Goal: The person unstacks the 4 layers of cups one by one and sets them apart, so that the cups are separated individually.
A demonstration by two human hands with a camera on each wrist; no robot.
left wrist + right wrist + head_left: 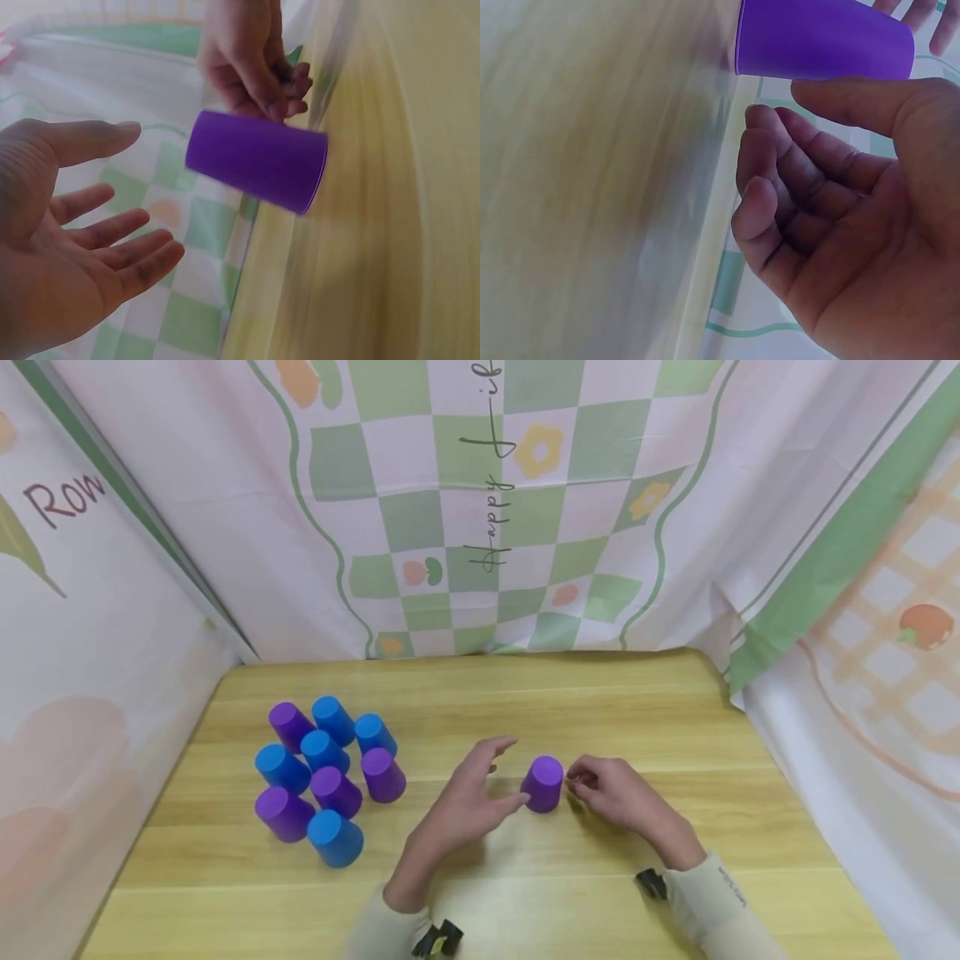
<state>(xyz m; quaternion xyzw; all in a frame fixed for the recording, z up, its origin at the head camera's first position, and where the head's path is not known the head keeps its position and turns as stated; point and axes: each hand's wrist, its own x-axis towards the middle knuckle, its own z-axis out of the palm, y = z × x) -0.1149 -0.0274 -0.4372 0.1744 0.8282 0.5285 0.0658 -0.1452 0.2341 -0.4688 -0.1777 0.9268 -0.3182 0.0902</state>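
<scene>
A purple cup stands upside down on the table, between the two hands. My left hand is on its left with the fingers spread apart, and in the head view the thumb tip overlaps the cup's side. In the left wrist view a gap shows between that hand and the cup. To the right of the cup is my right hand, its fingers loosely bent and nothing held in them. The right wrist view shows its thumb close beside the cup.
On the left of the wooden table stands a group of several upside-down cups, some blue like the front one, others purple like the one at its left. Printed cloth hangs along the back and both sides.
</scene>
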